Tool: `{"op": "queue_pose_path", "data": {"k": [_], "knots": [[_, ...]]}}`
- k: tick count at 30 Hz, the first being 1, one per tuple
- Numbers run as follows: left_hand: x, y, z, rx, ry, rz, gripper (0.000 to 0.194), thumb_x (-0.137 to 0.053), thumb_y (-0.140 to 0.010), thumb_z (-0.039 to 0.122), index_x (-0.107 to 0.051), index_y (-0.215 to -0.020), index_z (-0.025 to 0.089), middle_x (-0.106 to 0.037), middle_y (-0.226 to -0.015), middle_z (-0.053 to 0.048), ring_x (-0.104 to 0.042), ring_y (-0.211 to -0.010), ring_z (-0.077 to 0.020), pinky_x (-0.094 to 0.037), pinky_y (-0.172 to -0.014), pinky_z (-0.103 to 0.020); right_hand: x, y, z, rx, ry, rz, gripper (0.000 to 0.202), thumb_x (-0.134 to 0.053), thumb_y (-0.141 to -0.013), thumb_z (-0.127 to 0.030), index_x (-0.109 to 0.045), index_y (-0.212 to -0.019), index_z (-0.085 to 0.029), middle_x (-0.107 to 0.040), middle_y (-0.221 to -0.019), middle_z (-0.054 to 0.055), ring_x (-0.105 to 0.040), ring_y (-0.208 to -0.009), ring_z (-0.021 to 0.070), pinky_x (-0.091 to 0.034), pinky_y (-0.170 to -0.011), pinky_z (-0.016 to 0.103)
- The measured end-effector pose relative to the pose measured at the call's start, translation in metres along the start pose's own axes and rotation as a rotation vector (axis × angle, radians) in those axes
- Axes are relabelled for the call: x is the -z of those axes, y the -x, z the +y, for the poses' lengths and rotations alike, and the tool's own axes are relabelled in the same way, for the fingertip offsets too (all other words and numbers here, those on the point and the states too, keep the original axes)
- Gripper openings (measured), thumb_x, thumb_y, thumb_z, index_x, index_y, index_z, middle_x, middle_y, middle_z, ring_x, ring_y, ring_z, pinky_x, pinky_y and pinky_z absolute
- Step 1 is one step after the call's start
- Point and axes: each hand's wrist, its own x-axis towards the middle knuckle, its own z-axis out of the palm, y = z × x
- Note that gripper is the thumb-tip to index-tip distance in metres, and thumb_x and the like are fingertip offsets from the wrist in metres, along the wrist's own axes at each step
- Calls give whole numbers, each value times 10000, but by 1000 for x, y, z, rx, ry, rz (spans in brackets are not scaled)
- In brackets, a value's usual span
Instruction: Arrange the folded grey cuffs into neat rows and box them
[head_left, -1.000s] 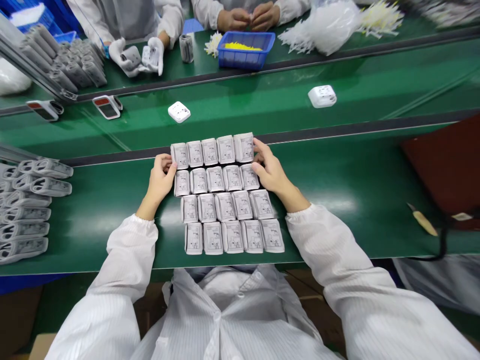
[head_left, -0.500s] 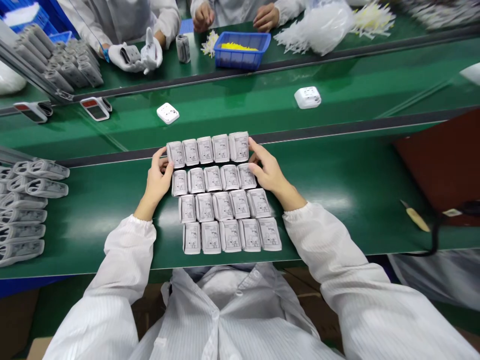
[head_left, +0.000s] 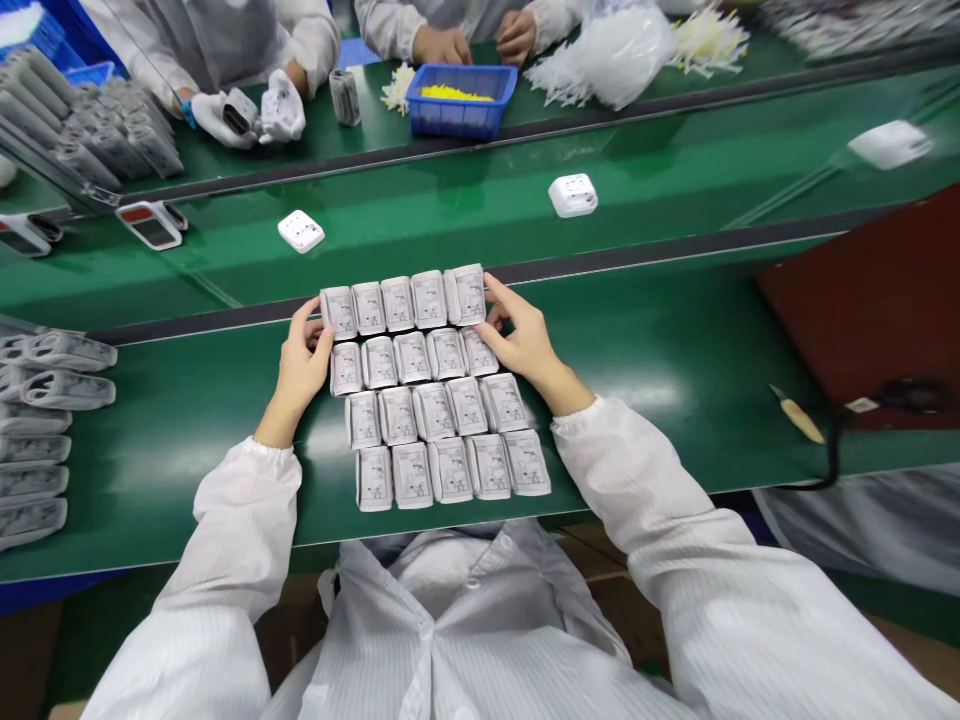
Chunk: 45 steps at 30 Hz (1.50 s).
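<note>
Four rows of folded, grey-white wrist cuffs with printed drawings lie on the green bench in front of me. My left hand (head_left: 304,365) is at the left end of the farthest row, fingers behind and thumb in front of its end cuff (head_left: 339,312). At the opposite end, my right hand (head_left: 521,335) holds the last cuff (head_left: 465,295) of that row, its thumb low near the second row. Between them the farthest row is squeezed together side by side. The nearest row (head_left: 452,470) lies untouched close to the bench edge.
Rolled cuffs (head_left: 34,450) are stacked at left. A wooden-handled pointed tool (head_left: 799,418) lies by a brown board (head_left: 877,310) at right. Beyond are white device housings (head_left: 573,195), a blue basket (head_left: 461,120) of yellow pieces, and co-workers' hands, one pair gloved (head_left: 251,112).
The view has shifted a little, so the scene sits further left. My hands keep their places at the row's ends. A co-worker's bare hand has moved toward the blue basket.
</note>
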Motion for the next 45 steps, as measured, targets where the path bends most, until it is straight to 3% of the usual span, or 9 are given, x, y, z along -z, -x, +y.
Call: {"op": "queue_pose_path", "data": {"k": [10,20,26,31,35,38,41,43,45], "knots": [[0,-2,-13,5,29,15,717,-689,-1074,713,-554,-1647,306,-848,-1340,-148,-842,-1121,-278,-688,-1009,-449,0,1,0,13,71,36,734,-519,-1114,-698,-572,-1749,-333,-854,-1235,99,-738,-797,277,-717,-881,578],[-1,-2,-10,4,47,27,708,-715,-1062,705,-563,-1620,298,-848,-1355,-149,-846,-1189,-290,-691,-994,-437,-1,-1,-1,35,25,18,736,-604,-1076,-685,-568,-1741,-372,-827,-1359,91,-675,-741,230,-692,-777,513],[-2,-3,-12,-13,53,33,705,-719,-1063,707,-565,-1613,293,-853,-1344,-145,-850,-1196,-287,-695,-983,-426,-2,-2,2,148,-3,42,665,-587,-1114,-638,-569,-1737,-406,-815,-1358,81,-652,-741,205,-651,-723,465],[-2,-3,-9,-1,67,43,713,-745,-1040,725,-584,-1596,309,-860,-1321,-125,-855,-1165,-290,-695,-989,-444,-2,-1,3,104,9,16,700,-555,-1110,-704,-553,-1743,-406,-814,-1358,82,-658,-749,221,-667,-755,500],[-2,-3,-10,4,88,41,688,-758,-1038,707,-578,-1582,325,-855,-1323,-119,-848,-1186,-291,-689,-983,-444,-2,-1,4,55,-13,-32,791,-543,-1092,-772,-477,-1780,-385,-772,-1482,111,-706,-827,261,-685,-833,559],[-4,-5,-10,-5,103,51,630,-818,-1011,635,-576,-1500,320,-827,-1361,-122,-826,-1240,-287,-664,-870,-372,-3,-2,6,25,-14,-64,849,-525,-1077,-826,-449,-1775,-348,-716,-1587,153,-758,-1059,338,-677,-932,603],[-4,-4,-7,-45,64,127,493,-872,-956,503,-609,-1314,288,-766,-1409,-122,-769,-1304,-280,-599,-772,-303,-5,-2,8,-7,17,-45,781,-528,-1073,-821,-540,-1665,-312,-727,-1535,173,-729,-1240,388,-655,-997,615],[-4,-2,-2,-94,-19,218,316,-846,-941,400,-631,-1126,262,-746,-1296,-99,-739,-1214,-253,-562,-756,-299,-5,-1,7,-28,44,25,647,-588,-1068,-760,-624,-1495,-276,-755,-1374,164,-733,-1143,361,-645,-962,583],[-3,0,4,-133,-126,258,185,-773,-958,319,-606,-925,247,-702,-1039,-55,-683,-993,-214,-518,-748,-319,-5,0,6,-17,77,93,436,-666,-1050,-662,-664,-1228,-264,-736,-1137,109,-703,-953,299,-618,-872,520]]}}
